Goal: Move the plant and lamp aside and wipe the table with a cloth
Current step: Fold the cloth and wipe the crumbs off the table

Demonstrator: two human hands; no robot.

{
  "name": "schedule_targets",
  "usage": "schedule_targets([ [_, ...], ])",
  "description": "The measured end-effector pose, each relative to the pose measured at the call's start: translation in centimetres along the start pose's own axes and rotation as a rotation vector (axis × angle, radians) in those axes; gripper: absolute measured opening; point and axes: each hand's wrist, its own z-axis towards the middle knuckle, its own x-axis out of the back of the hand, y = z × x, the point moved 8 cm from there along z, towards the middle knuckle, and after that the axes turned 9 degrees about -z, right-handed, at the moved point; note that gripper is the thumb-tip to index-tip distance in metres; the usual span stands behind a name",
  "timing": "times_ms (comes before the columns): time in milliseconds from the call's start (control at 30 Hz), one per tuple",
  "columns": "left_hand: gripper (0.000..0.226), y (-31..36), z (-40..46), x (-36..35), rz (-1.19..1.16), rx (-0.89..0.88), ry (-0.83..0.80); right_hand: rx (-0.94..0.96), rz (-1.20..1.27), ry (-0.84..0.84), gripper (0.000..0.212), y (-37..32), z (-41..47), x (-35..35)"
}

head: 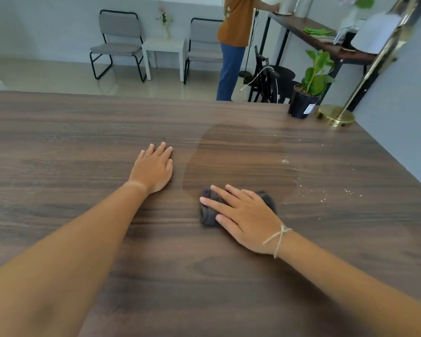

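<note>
Right hand (243, 215) flat, fingers spread, pressing dark cloth (209, 212) onto tabletop (83, 132) near centre. Left hand (153, 169) palm-down just left of it, touching wood. Damp patch (238, 156) beyond cloth, pale crumbs (284, 161) to its right. Potted plant (306, 93) and brass lamp (336, 115) at far right corner.

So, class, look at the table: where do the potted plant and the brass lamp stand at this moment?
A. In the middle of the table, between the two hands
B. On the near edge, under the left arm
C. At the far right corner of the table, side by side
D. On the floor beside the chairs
C: the potted plant and the lamp stand next to each other at the table's far right corner, well beyond both hands.
</note>
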Motion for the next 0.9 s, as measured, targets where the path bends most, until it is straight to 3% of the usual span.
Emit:
schedule_targets([
  [100, 0.049, 1.5, 0.6, 0.3, -0.037, -0.039, -0.009, -0.133, -0.066, -0.012, 0.052, 6.9, -4.3, 0.5],
  [200, 0.048, 4.2, 1.2, 0.0, -0.085, -0.084, -0.018, -0.619, -0.104, -0.087, 0.047, 19.8, -4.6, 0.5],
  [267, 0.049, 6.2, 1.4, -0.8, -0.090, -0.131, -0.040, -0.755, -0.080, -0.073, 0.046, 21.8, -3.0, 0.5],
  [367, 0.049, 9.5, 1.9, -2.2, -0.080, -0.215, -0.075, -0.526, -0.063, -0.050, 0.047, 15.0, -0.5, 0.0],
  [433, 0.049, 11.2, 2.6, -2.7, -0.071, -0.250, -0.088, -0.257, -0.071, 0.011, 0.048, 8.1, -2.7, 0.2],
  [500, 0.049, 12.5, 3.5, -2.8, -0.065, -0.267, -0.089, -0.150, -0.034, 0.034, 0.049, 6.5, -6.6, 0.7],
  [567, 0.049, 13.5, 4.4, -3.0, -0.076, -0.269, -0.094, -0.265, -0.074, 0.014, 0.056, 12.0, -9.2, 1.0],
  [667, 0.049, 14.6, 5.2, -3.6, -0.085, -0.264, -0.109, -0.728, -0.135, -0.043, 0.050, 25.9, -11.1, 1.3],
  [733, 0.050, 15.3, 5.8, -4.3, -0.069, -0.263, -0.118, -0.938, -0.067, -0.076, 0.048, 30.4, -9.6, 1.3],
  [800, 0.050, 15.9, 6.5, -5.0, -0.058, -0.262, -0.124, -0.901, -0.063, -0.069, 0.049, 29.4, -5.5, 0.9],
  [900, 0.050, 16.1, 7.8, -5.5, -0.045, -0.241, -0.106, -0.481, -0.107, -0.026, 0.062, 20.3, -1.2, 0.3],
])
